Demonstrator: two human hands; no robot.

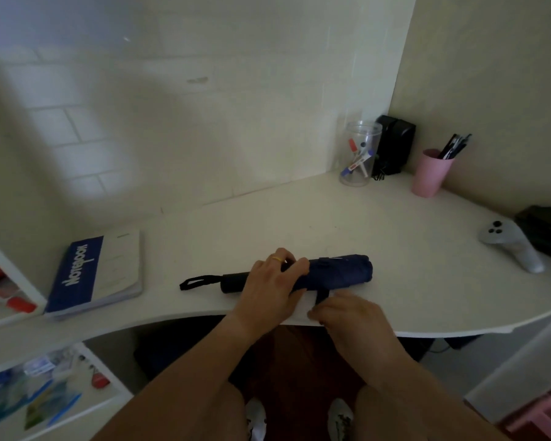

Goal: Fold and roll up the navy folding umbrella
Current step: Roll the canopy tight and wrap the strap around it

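The navy folding umbrella lies rolled up lengthwise near the front edge of the white desk. Its black handle and wrist loop point left. My left hand, wearing a gold ring, grips the umbrella around the middle, where the handle meets the canopy. My right hand sits at the desk's front edge and pinches the dark closing strap that hangs down from the roll.
A blue and white notebook lies at the left. A clear jar of markers, a black box and a pink pen cup stand at the back right. A grey controller lies at the right. Shelves stand at the left.
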